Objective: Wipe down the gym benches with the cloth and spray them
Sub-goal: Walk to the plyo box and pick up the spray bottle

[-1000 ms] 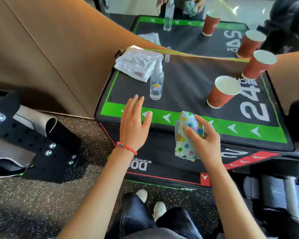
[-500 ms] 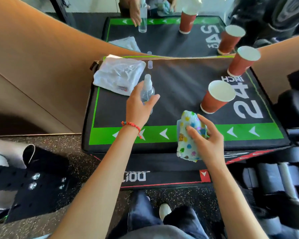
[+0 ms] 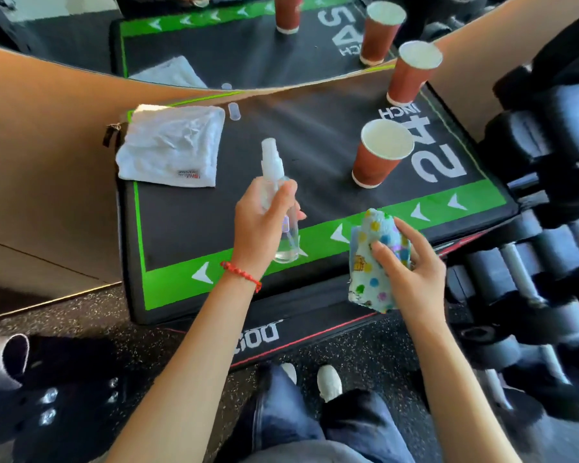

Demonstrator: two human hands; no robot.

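A black padded box with a green border and "24 INCH" lettering (image 3: 315, 135) stands in front of me. My left hand (image 3: 261, 225) grips a clear spray bottle (image 3: 274, 175), lifted above the box's near green strip, nozzle pointing away. My right hand (image 3: 411, 272) holds a folded light-blue cloth with coloured dots (image 3: 371, 262) at the box's near right edge.
A white folded towel (image 3: 171, 145) lies at the box's far left. Two red paper cups (image 3: 378, 155) (image 3: 411, 73) stand at the right, a small clear cap (image 3: 234, 111) near the back. A mirror behind reflects the box. Dumbbells (image 3: 532, 262) fill the right; black equipment lies at lower left.
My left hand reached forward, closed round the spray bottle and lifted it off the box toward me. My right hand kept the cloth in about the same place.
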